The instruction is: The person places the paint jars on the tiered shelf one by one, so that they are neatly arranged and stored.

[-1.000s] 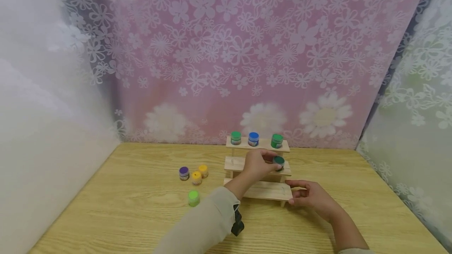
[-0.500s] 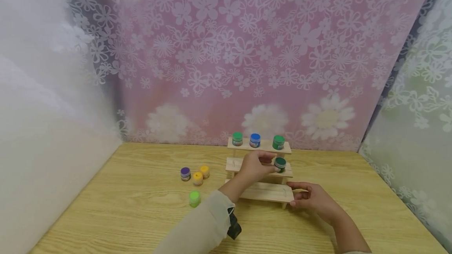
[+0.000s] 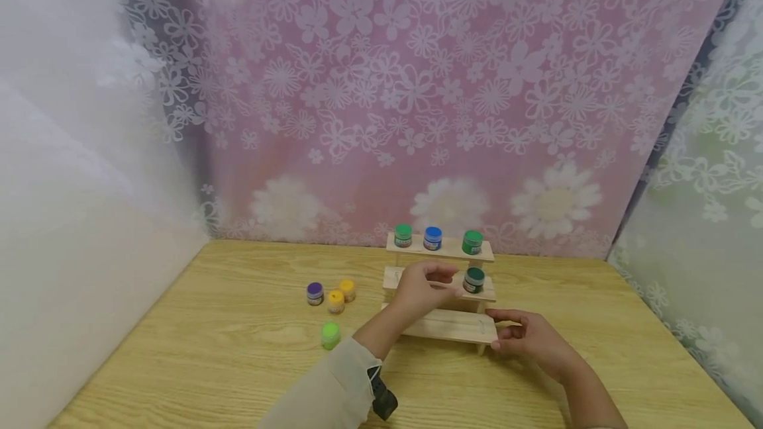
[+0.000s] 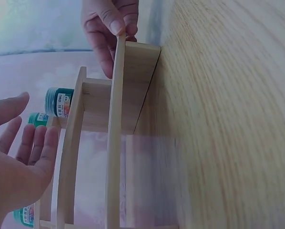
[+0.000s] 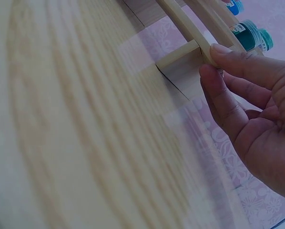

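A three-tier wooden display stand (image 3: 447,327) stands on the table. At the right of its middle step sits a dark green paint jar (image 3: 473,281), upright. My left hand (image 3: 417,291) hovers just left of that jar, fingers spread and holding nothing; in the left wrist view a gap shows between the fingers (image 4: 46,148) and the dark green jar (image 4: 59,102). My right hand (image 3: 536,344) pinches the right end of the lowest step between thumb and fingers, as the right wrist view confirms. Along the top step are two green jars (image 3: 403,236) and a blue jar (image 3: 432,238).
Left of the stand, a purple jar (image 3: 314,294) and two yellow jars (image 3: 336,302) are grouped on the wood-grain table (image 3: 238,323). A light green jar (image 3: 330,335) is nearer the front, beside the left sleeve (image 3: 334,382). A floral curtain (image 3: 357,118) hangs behind.
My left hand has let go of the dark green jar and drawn back to the left, leaving it on the middle step. The right hand keeps its hold on the stand.
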`<action>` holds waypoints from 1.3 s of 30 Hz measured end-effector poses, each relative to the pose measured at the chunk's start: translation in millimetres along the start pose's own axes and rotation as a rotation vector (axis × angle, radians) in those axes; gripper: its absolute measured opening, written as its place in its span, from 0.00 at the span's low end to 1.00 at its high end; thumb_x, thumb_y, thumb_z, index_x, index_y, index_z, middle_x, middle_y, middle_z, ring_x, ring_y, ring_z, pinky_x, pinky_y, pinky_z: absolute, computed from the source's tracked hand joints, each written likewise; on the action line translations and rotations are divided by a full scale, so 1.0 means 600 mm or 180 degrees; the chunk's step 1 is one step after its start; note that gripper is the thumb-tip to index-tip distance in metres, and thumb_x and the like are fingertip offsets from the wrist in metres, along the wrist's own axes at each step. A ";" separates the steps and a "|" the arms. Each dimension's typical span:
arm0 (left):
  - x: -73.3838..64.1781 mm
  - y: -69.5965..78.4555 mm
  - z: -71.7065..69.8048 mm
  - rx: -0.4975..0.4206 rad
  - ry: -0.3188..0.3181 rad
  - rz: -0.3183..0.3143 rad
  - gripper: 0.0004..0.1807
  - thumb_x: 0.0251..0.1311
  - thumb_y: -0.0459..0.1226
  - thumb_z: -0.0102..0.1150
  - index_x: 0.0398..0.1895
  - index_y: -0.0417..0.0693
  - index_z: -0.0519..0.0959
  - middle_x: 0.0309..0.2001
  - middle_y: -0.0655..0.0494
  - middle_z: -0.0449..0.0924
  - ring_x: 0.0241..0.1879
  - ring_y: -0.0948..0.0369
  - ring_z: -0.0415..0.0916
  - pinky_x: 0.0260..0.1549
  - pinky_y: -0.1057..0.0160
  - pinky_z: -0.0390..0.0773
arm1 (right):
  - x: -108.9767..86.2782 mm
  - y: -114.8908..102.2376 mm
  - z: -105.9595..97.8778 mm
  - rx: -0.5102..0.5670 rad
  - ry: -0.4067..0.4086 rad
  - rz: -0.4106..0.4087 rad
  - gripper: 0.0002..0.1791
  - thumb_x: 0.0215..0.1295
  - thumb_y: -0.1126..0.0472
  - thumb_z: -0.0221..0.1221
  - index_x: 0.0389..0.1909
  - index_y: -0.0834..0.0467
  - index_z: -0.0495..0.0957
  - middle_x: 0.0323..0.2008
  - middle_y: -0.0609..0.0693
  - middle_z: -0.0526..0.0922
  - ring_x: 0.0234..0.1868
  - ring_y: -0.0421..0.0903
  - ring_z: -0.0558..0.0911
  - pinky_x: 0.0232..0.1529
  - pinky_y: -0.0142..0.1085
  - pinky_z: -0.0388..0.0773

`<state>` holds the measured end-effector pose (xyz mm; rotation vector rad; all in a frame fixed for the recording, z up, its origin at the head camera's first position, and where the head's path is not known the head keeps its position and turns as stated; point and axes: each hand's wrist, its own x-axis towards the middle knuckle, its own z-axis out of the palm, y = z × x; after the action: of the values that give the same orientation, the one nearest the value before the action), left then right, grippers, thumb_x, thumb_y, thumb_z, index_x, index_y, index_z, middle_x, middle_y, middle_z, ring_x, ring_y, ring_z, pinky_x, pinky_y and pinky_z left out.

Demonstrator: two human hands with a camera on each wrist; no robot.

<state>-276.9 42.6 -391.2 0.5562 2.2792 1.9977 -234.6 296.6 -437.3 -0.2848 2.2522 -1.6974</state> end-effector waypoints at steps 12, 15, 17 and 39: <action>-0.023 -0.006 -0.029 -0.0146 -0.0141 0.0011 0.18 0.53 0.34 0.73 0.48 0.54 0.85 0.50 0.48 0.81 0.45 0.59 0.81 0.39 0.61 0.83 | -0.003 -0.005 0.001 -0.0044 0.0014 -0.0007 0.42 0.58 0.61 0.70 0.69 0.71 0.61 0.38 0.57 0.80 0.39 0.47 0.80 0.41 0.39 0.81; -0.028 -0.004 -0.036 -0.0203 -0.0173 0.0048 0.19 0.53 0.34 0.72 0.51 0.50 0.84 0.50 0.48 0.80 0.46 0.58 0.81 0.39 0.61 0.83 | -0.002 -0.005 0.000 -0.0043 0.0005 -0.0015 0.42 0.58 0.61 0.70 0.69 0.71 0.61 0.38 0.57 0.80 0.39 0.47 0.80 0.41 0.39 0.81; -0.032 -0.003 -0.041 -0.0212 -0.0203 0.0074 0.20 0.54 0.33 0.72 0.52 0.48 0.83 0.51 0.48 0.80 0.46 0.57 0.81 0.39 0.61 0.83 | -0.001 -0.004 0.000 -0.0037 -0.0005 -0.0023 0.42 0.58 0.61 0.70 0.69 0.71 0.61 0.39 0.57 0.80 0.40 0.48 0.81 0.41 0.39 0.81; -0.073 -0.004 -0.091 -0.0058 -0.0405 0.0231 0.24 0.54 0.38 0.73 0.55 0.46 0.81 0.53 0.47 0.77 0.51 0.52 0.77 0.48 0.59 0.80 | -0.006 -0.006 0.002 -0.0053 -0.0006 -0.0001 0.41 0.58 0.60 0.69 0.69 0.70 0.62 0.39 0.55 0.79 0.39 0.46 0.78 0.39 0.37 0.81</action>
<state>-251.8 -22.7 -393.1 0.7520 2.1948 1.9509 -230.6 295.9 -433.9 -0.2903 2.2662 -1.6784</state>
